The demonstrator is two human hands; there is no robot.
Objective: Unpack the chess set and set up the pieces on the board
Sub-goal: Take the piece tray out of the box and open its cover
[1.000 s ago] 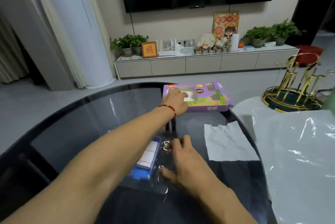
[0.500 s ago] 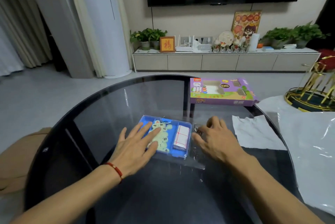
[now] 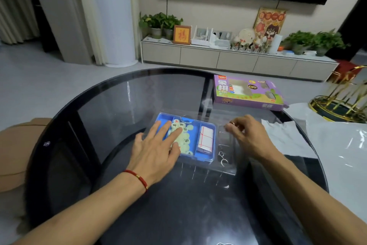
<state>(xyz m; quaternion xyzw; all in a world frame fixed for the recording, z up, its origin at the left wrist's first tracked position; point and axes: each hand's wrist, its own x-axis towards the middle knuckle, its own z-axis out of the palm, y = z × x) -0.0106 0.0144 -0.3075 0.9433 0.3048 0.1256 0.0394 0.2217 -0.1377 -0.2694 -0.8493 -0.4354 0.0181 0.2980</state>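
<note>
Round glass table; purple box at far edge. Blue tray mid-table w/ pale pieces & folded board, under clear lid. Left hand flat, fingers straight on pieces. Right hand pinching lid edge.

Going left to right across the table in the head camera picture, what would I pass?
Left hand → pale chess pieces in the blue tray → folded board → metal rings → right hand → white paper.
</note>
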